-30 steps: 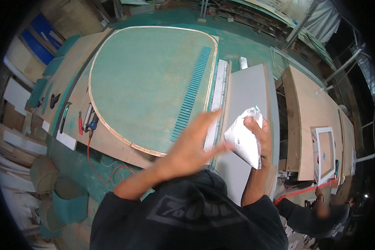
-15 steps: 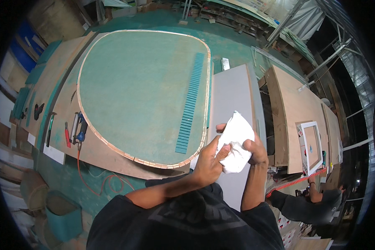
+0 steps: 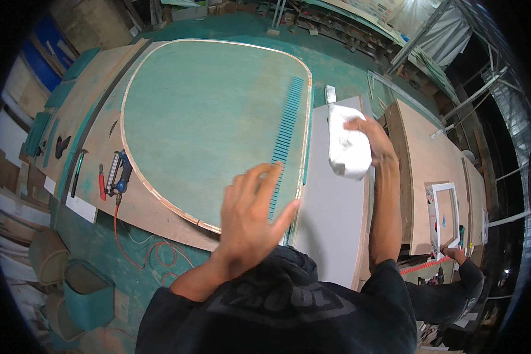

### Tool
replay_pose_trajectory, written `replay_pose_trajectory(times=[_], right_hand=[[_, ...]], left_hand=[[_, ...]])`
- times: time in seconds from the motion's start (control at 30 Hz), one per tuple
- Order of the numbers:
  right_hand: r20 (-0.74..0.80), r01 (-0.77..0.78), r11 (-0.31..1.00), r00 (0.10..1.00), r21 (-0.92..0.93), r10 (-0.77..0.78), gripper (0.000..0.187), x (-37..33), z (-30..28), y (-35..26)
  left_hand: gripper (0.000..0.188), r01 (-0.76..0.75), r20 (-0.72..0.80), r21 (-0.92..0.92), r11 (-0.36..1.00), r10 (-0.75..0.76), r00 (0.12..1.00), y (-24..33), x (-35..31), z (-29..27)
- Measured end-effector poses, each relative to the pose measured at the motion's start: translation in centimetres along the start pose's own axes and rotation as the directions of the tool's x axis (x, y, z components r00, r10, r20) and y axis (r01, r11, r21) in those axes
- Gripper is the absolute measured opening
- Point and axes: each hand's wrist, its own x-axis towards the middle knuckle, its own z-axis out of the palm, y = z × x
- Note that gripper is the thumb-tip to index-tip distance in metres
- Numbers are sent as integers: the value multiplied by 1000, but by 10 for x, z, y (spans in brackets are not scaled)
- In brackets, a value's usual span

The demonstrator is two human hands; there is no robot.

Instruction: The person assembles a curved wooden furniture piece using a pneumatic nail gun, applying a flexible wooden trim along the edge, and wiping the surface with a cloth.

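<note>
My right hand [image 3: 376, 140] grips a crumpled white bundle [image 3: 347, 150], soft like a folded cloth or a bag, above the grey panel on the right. My left hand [image 3: 248, 200] is empty with its fingers spread, over the near right corner of a large rounded green board [image 3: 200, 124]. Light wooden strips form a rim [image 3: 304, 135] around this board. A row of narrow teal slats [image 3: 289, 118] lies along its right side, the near part hidden by my left hand.
A nail gun [image 3: 122, 177] with an orange hose, a red-handled tool [image 3: 101, 182] and a hammer [image 3: 79, 172] lie left of the board. The grey panel [image 3: 321, 212] stands at right. Beyond it, a co-worker [image 3: 454, 289] reaches toward a white frame [image 3: 445, 218] on a wooden bench.
My left hand has let go of the white bundle and moved left over the board, fingers spreading. My right hand has carried the bundle up and slightly to the right. The co-worker's arm has shifted.
</note>
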Motion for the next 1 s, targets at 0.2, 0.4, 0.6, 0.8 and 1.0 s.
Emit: replay_pose_trajectory(times=[0.2, 0.4, 0.6, 0.8, 1.0], right_hand=[[97, -100, 986, 989, -134, 113, 19, 103, 3, -22], [-11, -225, 919, 972, -323, 234, 28, 150, -2, -27], [25, -212, 897, 970, -388, 240, 45, 170, 9, -21], [71, -196, 877, 966, -438, 250, 36, 179, 9, -28], [149, -141, 842, 956, -521, 252, 32, 191, 2, -32]], left_hand=[[65, -95, 198, 75, 993, 78, 977, -47, -20, -11], [57, -199, 172, 10, 980, 194, 966, -61, -21, -7], [49, -243, 174, 87, 966, 225, 959, -61, -21, -10], [45, -215, 184, 70, 974, 199, 963, -68, -21, -5], [45, -212, 193, 49, 976, 199, 961, -68, -20, -6]])
